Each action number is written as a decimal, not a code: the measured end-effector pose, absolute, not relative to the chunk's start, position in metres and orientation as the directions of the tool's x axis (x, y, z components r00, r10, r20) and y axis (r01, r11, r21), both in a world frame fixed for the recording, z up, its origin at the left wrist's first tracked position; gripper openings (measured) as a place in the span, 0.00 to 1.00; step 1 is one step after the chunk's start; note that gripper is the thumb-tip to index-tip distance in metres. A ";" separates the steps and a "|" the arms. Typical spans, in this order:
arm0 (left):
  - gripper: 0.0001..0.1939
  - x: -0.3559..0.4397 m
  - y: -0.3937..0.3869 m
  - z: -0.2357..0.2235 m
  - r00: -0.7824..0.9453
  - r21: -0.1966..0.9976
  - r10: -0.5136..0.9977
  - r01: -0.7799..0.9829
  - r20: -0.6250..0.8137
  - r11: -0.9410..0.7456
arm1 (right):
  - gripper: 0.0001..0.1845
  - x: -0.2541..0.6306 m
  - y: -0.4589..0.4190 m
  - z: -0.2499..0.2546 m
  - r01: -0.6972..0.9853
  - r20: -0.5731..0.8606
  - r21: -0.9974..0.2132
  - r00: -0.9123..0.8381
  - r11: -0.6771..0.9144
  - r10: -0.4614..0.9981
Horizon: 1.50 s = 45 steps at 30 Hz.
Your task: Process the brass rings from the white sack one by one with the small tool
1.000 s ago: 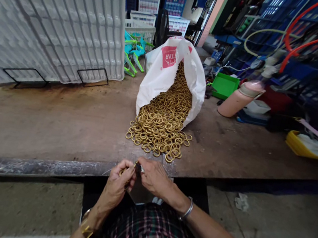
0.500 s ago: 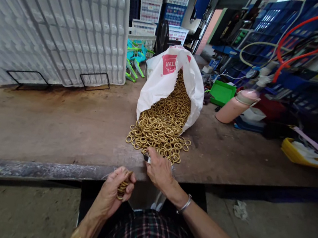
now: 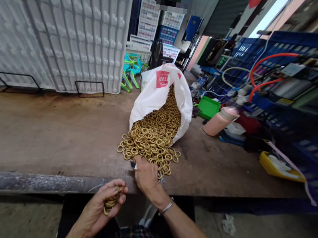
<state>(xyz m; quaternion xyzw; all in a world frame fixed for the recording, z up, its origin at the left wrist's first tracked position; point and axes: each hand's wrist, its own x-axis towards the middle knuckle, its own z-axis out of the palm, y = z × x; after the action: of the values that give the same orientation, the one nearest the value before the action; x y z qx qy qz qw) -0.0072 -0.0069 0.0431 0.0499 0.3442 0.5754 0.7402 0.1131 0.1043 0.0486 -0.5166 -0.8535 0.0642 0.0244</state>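
A cluster of brass-coloured rings (image 3: 109,204) sits in my left hand (image 3: 98,206), whose fingers curl around it just off the table's front edge. My right hand (image 3: 147,178) reaches to the near side of the loose ring pile (image 3: 154,144), its fingertips touching the rings. A small black-and-white object (image 3: 133,165) sticks out under its fingers on the left; its kind is not clear. Behind the pile, a white sack (image 3: 150,99) with a red print lies on its side, its mouth open and rings spilling out.
White ribbed plastic panels (image 3: 72,19) stand in black wire holders (image 3: 89,89) at left. On the right are a green tray (image 3: 209,108), a pink bottle (image 3: 221,122) and a yellow tray (image 3: 279,167). The wooden table's (image 3: 37,135) front edge is wrapped in film.
My right hand has moved away from my left hand, forward to the ring pile. My left hand stays back, holding its rings. The camera view has tilted up and shifted.
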 end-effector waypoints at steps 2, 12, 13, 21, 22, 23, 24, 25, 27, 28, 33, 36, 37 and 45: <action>0.11 -0.006 -0.006 0.044 0.106 0.448 0.893 -0.835 -0.438 0.320 | 0.13 0.115 0.106 0.047 0.877 -0.014 -0.151 -0.462 0.455 0.887; 0.12 0.003 0.005 0.043 -0.037 0.494 0.893 -0.843 -0.449 0.214 | 0.07 0.129 0.105 0.054 0.529 0.146 -0.771 -0.393 0.353 0.908; 0.12 0.005 0.007 0.044 -0.066 0.521 0.894 -0.830 -0.443 0.197 | 0.08 0.130 0.103 0.056 0.421 0.096 -0.867 -0.385 0.268 0.918; 0.20 0.020 0.020 0.051 -0.178 0.697 0.909 -0.700 -0.377 0.152 | 0.16 0.127 0.077 0.069 -0.187 -0.197 -0.908 -0.598 -0.374 0.777; 0.20 0.022 0.021 0.053 -0.192 0.711 0.911 -0.689 -0.365 0.140 | 0.16 0.126 0.076 0.069 -0.216 -0.192 -0.893 -0.610 -0.394 0.769; 0.20 0.024 0.021 0.054 -0.214 0.726 0.912 -0.677 -0.351 0.121 | 0.16 0.126 0.076 0.068 -0.238 -0.189 -0.881 -0.615 -0.408 0.765; 0.19 0.025 0.021 0.054 -0.235 0.739 0.911 -0.665 -0.340 0.104 | 0.16 0.125 0.076 0.067 -0.254 -0.188 -0.873 -0.613 -0.416 0.767; 0.18 0.026 0.021 0.055 -0.252 0.749 0.908 -0.656 -0.333 0.092 | 0.16 0.125 0.076 0.066 -0.264 -0.190 -0.868 -0.608 -0.422 0.771; 0.17 0.028 0.020 0.056 -0.272 0.760 0.903 -0.644 -0.332 0.086 | 0.16 0.125 0.076 0.061 -0.274 -0.200 -0.861 -0.592 -0.428 0.781; 0.17 0.028 0.020 0.056 -0.273 0.763 0.901 -0.640 -0.338 0.092 | 0.16 0.125 0.076 0.059 -0.277 -0.206 -0.858 -0.586 -0.432 0.784; 0.17 0.027 0.018 0.056 -0.282 0.751 0.888 -0.653 -0.363 0.099 | 0.15 0.123 0.075 0.052 -0.277 -0.235 -0.850 -0.561 -0.448 0.793; 0.18 0.028 0.018 0.055 -0.314 0.764 0.876 -0.639 -0.366 0.090 | 0.15 0.119 0.073 0.049 -0.278 -0.255 -0.846 -0.540 -0.456 0.802; 0.18 0.029 0.019 0.054 -0.333 0.779 0.871 -0.621 -0.362 0.086 | 0.14 0.118 0.072 0.047 -0.269 -0.262 -0.848 -0.534 -0.456 0.804; 0.10 0.023 0.023 0.054 -0.515 0.984 0.839 -0.076 -0.178 0.162 | 0.09 0.128 0.081 0.048 0.147 -0.054 -0.989 -0.441 0.013 0.896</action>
<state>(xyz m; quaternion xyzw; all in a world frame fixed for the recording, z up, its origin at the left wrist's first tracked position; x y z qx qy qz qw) 0.0227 0.0228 0.0540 0.2927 0.6513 0.5773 0.3961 0.1283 0.0815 0.0482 -0.4133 -0.6309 0.5680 0.3295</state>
